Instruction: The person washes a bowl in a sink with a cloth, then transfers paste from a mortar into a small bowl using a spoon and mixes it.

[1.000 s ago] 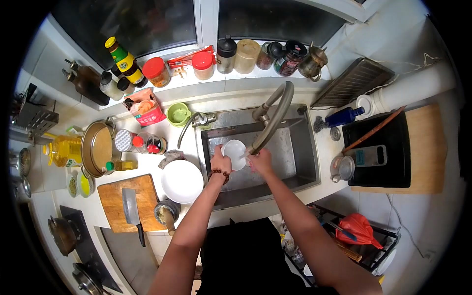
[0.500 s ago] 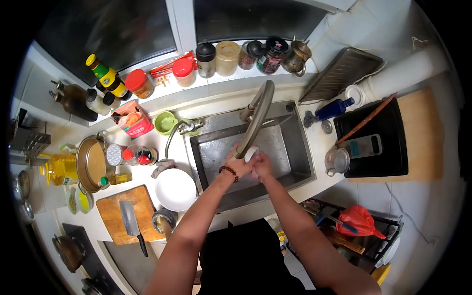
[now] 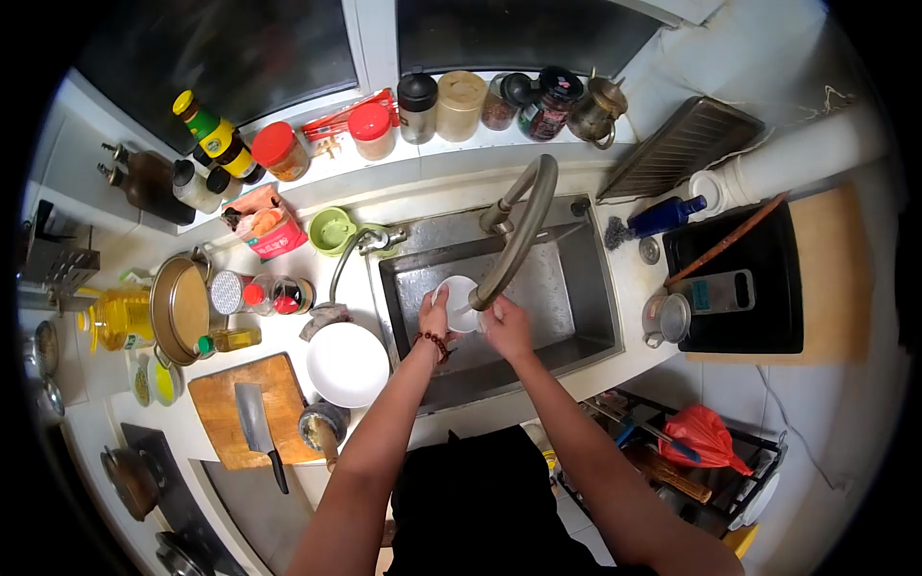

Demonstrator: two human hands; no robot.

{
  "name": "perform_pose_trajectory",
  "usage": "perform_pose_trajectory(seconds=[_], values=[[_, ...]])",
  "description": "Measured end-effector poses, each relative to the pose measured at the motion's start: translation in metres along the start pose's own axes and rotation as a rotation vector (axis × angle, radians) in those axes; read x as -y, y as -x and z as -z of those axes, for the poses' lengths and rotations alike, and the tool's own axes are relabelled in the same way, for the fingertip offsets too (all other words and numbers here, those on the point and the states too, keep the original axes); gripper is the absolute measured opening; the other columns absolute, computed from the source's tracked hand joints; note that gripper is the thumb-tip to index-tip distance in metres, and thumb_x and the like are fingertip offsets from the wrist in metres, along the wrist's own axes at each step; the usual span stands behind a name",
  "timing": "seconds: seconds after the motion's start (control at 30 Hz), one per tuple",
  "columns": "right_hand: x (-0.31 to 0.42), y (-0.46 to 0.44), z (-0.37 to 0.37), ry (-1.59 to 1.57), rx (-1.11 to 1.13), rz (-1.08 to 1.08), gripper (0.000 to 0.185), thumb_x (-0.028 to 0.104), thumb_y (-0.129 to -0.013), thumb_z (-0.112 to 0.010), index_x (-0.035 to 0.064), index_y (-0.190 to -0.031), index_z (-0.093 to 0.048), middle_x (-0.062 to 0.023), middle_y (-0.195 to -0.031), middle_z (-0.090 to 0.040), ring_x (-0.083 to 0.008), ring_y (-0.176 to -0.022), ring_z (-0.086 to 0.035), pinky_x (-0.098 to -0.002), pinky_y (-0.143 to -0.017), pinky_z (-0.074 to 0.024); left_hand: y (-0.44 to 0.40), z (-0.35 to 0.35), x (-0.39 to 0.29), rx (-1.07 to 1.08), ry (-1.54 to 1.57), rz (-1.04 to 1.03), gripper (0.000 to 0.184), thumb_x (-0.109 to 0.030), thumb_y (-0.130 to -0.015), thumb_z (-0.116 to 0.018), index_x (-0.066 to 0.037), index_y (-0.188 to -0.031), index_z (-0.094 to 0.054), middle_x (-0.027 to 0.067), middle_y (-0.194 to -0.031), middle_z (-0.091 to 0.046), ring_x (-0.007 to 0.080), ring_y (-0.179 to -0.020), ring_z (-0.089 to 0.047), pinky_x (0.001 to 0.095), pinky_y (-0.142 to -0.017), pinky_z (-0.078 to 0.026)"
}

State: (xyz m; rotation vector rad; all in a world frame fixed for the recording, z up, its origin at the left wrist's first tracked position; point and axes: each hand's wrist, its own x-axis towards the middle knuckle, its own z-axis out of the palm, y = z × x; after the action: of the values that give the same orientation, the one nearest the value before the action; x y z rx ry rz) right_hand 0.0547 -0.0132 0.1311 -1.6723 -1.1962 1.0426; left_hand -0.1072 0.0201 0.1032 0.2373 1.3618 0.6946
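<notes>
A small white bowl (image 3: pixel 453 300) is tilted under the tap (image 3: pixel 536 226), over the steel sink (image 3: pixel 600 331). My left hand (image 3: pixel 434 317), with a beaded bracelet at the wrist, grips the bowl's left side, thumb along the rim. My right hand (image 3: pixel 507 328) is closed at the bowl's right edge, its fingertips partly behind the spout. The spout end covers part of the bowl, and I cannot clearly make out water running. Left of the sink, a larger white bowl (image 3: pixel 348 365) sits on the counter.
A cleaver (image 3: pixel 254 418) lies on a wooden cutting board (image 3: pixel 216 394) at left, beside a mortar (image 3: pixel 322 427). Several jars line the windowsill. A black tray (image 3: pixel 740 331) and a small metal pot (image 3: pixel 667 317) stand right of the sink. Below is a rack with a red bag (image 3: pixel 701 437).
The small bowl has turned so its inside faces up towards me. My hands have moved further apart, the left one shifting left. The view has shifted slightly.
</notes>
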Motion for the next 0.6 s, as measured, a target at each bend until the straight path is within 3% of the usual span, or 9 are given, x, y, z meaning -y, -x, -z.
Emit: perform_pose_trajectory(seconds=[0.03,0.07,0.13,0.17,0.2,0.27,0.43,0.57,0.6], values=[[-0.007,-0.002,-0.001,0.18,0.078,0.152,0.027,0.009,-0.097,-0.065,0.0059,-0.123,-0.067,-0.0074,-0.082,-0.069,-0.014,-0.06,-0.063,-0.0328,-0.049,-0.0474,0.003,0.003,-0.002,-0.001,0.006,-0.002,0.059,-0.059,-0.1,-0.056,-0.023,-0.146,-0.047,0.0122,-0.135,-0.062,0.0347,-0.109,-0.069,0.0516,-0.071,-0.061],[-0.013,-0.007,0.0,0.183,0.082,0.158,0.027,0.009,-0.097,-0.065,0.0059,-0.123,-0.067,-0.0074,-0.082,-0.069,-0.014,-0.06,-0.063,-0.0328,-0.049,-0.0474,0.005,0.004,-0.006,-0.012,0.085,0.024,0.058,-0.058,-0.101,-0.054,-0.023,-0.146,-0.046,0.0126,-0.136,-0.061,0.0362,-0.11,-0.068,0.0542,-0.073,-0.061],[-0.017,-0.016,0.002,-0.144,-0.154,-0.367,0.029,0.011,-0.095,-0.065,0.0029,-0.123,-0.069,-0.0046,-0.088,-0.071,-0.0141,-0.07,-0.064,-0.0319,-0.059,-0.0526,0.006,0.012,-0.013,0.021,0.264,0.111,0.056,-0.056,-0.104,-0.05,-0.022,-0.148,-0.04,0.014,-0.143,-0.057,0.041,-0.119,-0.064,0.0628,-0.08,-0.06],[-0.02,-0.027,0.01,-0.305,-0.224,-0.351,0.031,0.011,-0.094,-0.066,0.0015,-0.123,-0.068,-0.0041,-0.088,-0.069,-0.0141,-0.071,-0.064,-0.0315,-0.06,-0.0525,0.006,0.017,-0.014,0.015,0.269,0.11,0.056,-0.056,-0.104,-0.05,-0.022,-0.148,-0.04,0.014,-0.143,-0.057,0.041,-0.119,-0.064,0.0628,-0.08,-0.06],[-0.026,-0.044,0.022,-0.468,-0.293,-0.335,0.032,0.011,-0.092,-0.067,0.0001,-0.123,-0.068,-0.0036,-0.087,-0.068,-0.0141,-0.072,-0.063,-0.0311,-0.06,-0.0525,0.004,0.022,-0.012,0.051,0.346,0.127,0.057,-0.056,-0.105,-0.047,-0.022,-0.149,-0.039,0.014,-0.146,-0.054,0.0402,-0.124,-0.061,0.0636,-0.088,-0.057],[-0.025,-0.08,0.046,-0.357,-0.292,-0.379,0.032,0.012,-0.091,-0.067,-0.0014,-0.12,-0.067,-0.0042,-0.088,-0.067,-0.0147,-0.067,-0.061,-0.0314,-0.058,-0.0509,0.007,0.025,-0.014,0.094,0.401,0.141,0.059,-0.058,-0.106,-0.041,-0.02,-0.152,-0.038,0.0146,-0.149,-0.051,0.039,-0.13,-0.056,0.0649,-0.098,-0.052],[0.007,-0.156,0.059,-0.52,-0.148,-0.458,0.02,0.012,-0.093,-0.067,0.0016,-0.11,-0.068,-0.0044,-0.075,-0.063,-0.0157,-0.061,-0.06,-0.0327,-0.054,-0.0482,0.011,0.027,-0.011,0.146,0.45,0.142,0.066,-0.063,-0.104,-0.04,-0.019,-0.153,-0.041,0.0149,-0.15,-0.051,0.0388,-0.133,-0.054,0.0648,-0.101,-0.05],[0.03,-0.136,0.076,-0.586,0.004,-0.454,0.014,0.013,-0.096,-0.066,0.0038,-0.107,-0.068,-0.0044,-0.068,-0.06,-0.0161,-0.059,-0.06,-0.0337,-0.053,-0.0483,0.024,0.02,-0.018,0.19,0.429,0.178,0.073,-0.069,-0.102,-0.039,-0.018,-0.154,-0.042,0.0145,-0.15,-0.052,0.038,-0.134,-0.053,0.0654,-0.103,-0.048],[0.042,-0.112,0.069,-0.402,-0.008,-0.386,0.014,0.015,-0.099,-0.064,0.0053,-0.107,-0.069,-0.0045,-0.073,-0.062,-0.0162,-0.065,-0.063,-0.0335,-0.058,-0.0503,0.024,0.02,-0.018,0.19,0.43,0.182,0.073,-0.069,-0.102,-0.039,-0.018,-0.154,-0.042,0.0145,-0.15,-0.052,0.038,-0.134,-0.053,0.0654,-0.103,-0.048]])
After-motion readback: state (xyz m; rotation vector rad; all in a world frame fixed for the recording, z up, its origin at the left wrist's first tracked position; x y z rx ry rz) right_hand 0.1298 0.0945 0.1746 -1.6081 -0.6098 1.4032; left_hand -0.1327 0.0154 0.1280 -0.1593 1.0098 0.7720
